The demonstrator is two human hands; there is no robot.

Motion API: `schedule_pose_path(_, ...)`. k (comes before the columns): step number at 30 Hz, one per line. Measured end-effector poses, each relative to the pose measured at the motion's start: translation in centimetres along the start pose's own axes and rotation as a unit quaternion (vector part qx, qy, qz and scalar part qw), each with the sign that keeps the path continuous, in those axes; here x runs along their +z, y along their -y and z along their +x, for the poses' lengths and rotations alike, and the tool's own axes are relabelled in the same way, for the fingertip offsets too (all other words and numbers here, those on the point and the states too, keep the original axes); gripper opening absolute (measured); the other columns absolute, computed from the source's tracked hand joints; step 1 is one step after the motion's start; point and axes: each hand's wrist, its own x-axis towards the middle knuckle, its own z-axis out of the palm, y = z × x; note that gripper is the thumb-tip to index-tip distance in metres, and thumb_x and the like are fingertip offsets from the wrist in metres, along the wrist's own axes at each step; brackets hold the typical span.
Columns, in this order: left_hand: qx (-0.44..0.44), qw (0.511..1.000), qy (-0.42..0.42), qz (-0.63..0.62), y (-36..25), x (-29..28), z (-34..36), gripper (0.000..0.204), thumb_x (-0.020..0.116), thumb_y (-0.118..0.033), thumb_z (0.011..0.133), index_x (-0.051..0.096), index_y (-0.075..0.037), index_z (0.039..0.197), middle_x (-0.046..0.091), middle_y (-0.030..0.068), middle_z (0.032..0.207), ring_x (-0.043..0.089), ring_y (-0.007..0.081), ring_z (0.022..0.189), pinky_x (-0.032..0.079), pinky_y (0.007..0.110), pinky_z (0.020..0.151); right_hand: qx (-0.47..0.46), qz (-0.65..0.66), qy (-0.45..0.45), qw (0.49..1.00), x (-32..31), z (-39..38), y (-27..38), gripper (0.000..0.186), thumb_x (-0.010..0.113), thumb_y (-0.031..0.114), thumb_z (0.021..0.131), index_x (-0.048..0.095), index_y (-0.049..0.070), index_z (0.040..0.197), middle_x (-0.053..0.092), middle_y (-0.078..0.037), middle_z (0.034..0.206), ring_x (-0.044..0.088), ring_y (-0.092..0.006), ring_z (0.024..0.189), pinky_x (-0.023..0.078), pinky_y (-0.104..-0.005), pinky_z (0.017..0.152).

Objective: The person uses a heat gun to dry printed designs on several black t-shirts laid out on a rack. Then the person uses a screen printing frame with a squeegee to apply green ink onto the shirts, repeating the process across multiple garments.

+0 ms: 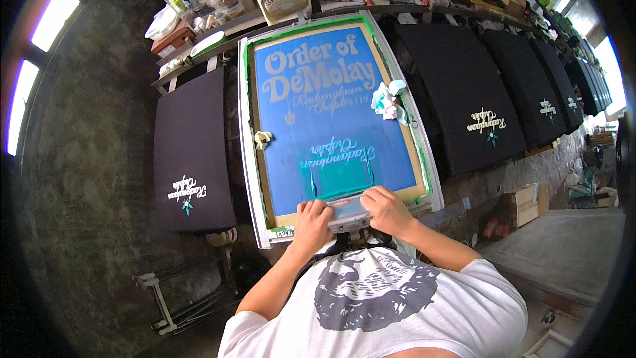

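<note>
While the left hand (313, 221) and the right hand (388, 211) clasp opposite ends of the squeegee (350, 209), fingers curled over its top and thumbs hard to make out, even pressure from both sides seems the key to a clean stroke. The squeegee sits at the lower middle of the frame, near the bottom rim of the screen (250, 179). Just above it lies green ink (341, 178), with a darker streak on each side; a level blade should keep those thin. Farther out, the crumpled tissue (389, 102) at center right is best kept clear of the ink.
</note>
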Motion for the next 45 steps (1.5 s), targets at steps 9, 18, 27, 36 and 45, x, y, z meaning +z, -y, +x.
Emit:
schedule_pose_path(9,-0.051,0.988,-0.146,0.027,4.8,0.3,9.8,0.02,0.068,0.002,0.066,0.068,-0.008,0.083,0.062,0.0085,0.086,0.062,0.0306,0.087,0.042,0.044,0.079,0.045,-0.031,0.012,0.998,-0.9,10.0,-5.7,0.008,0.063,0.0,0.068,0.063,0.003,0.075,0.066,-0.017,0.082,0.064,-0.0396,0.085,0.054,-0.0505,0.08)
schedule_pose_path(18,-0.021,0.984,-0.172,0.029,1.9,2.4,2.3,0.021,0.07,-0.002,0.059,0.062,-0.012,0.076,0.055,0.0071,0.079,0.059,0.03,0.079,0.041,0.045,0.071,0.027,0.014,0.053,0.998,-0.9,3.6,-1.9,0.007,0.063,0.0,0.068,0.063,0.004,0.074,0.066,-0.017,0.083,0.064,-0.0394,0.085,0.054,-0.05,0.077)
schedule_pose_path(27,-0.014,0.974,-0.223,0.039,6.1,1.1,10.9,0.023,0.07,0.0,0.059,0.061,-0.014,0.075,0.056,0.0064,0.079,0.059,0.0303,0.078,0.04,0.044,0.071,0.03,-0.05,-0.003,0.998,-1.0,11.1,-5.7,0.01,0.058,-0.003,0.069,0.062,0.003,0.076,0.065,-0.017,0.083,0.063,-0.0399,0.087,0.052,-0.0505,0.078)
schedule_pose_path(36,-0.025,0.996,-0.082,-0.009,1.3,1.9,-0.9,0.028,0.073,-0.003,0.057,0.066,-0.013,0.082,0.059,0.0069,0.083,0.062,0.0318,0.083,0.044,0.045,0.073,0.055,0.034,0.082,0.995,-1.0,0.8,0.7,0.008,0.061,-0.003,0.068,0.062,0.003,0.073,0.065,-0.017,0.083,0.064,-0.0395,0.086,0.053,-0.0508,0.077)
schedule_pose_path(45,0.014,0.973,-0.228,0.033,6.8,2.0,11.3,0.024,0.071,-0.001,0.059,0.062,-0.013,0.078,0.055,0.0069,0.079,0.059,0.0309,0.076,0.041,0.045,0.069,0.038,-0.022,-0.034,0.998,0.2,10.5,-6.7,0.011,0.059,-0.002,0.071,0.065,0.003,0.079,0.065,-0.017,0.083,0.063,-0.0405,0.088,0.053,-0.05,0.079)
